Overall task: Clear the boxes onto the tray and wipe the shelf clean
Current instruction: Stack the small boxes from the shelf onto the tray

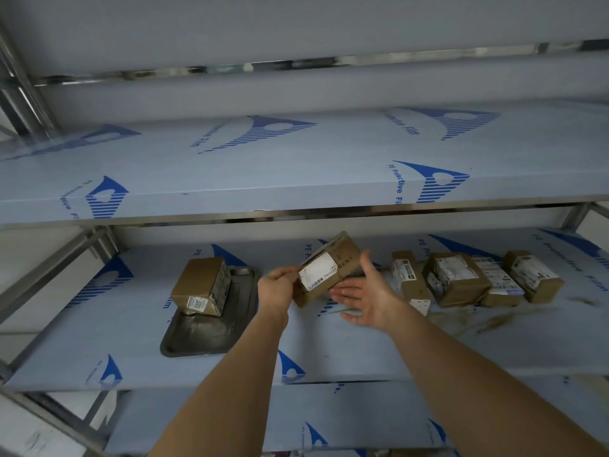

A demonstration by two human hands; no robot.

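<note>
A person's left hand (pixel 276 285) pinched the near end of a brown cardboard box (pixel 329 268) bearing a white label, holding it tilted in the air above the middle shelf (pixel 296 341) of a metal rack. The right hand (pixel 369 296) lay beside and just under the box with palm up and fingers spread; whether it touched the carton could not be told. To the left, a dark metal tray (pixel 201 338) sat on the shelf's blue-printed protective film, with one taped box (pixel 201 286) already resting on its far end. To the right, a cluster of four labelled boxes (pixel 474 280) remained on the shelf, packed close together. Brownish smears of dirt (pixel 501 319) marked the film in front of that cluster. An upper shelf (pixel 263 173), wrapped in the same film, ran across above.
</note>
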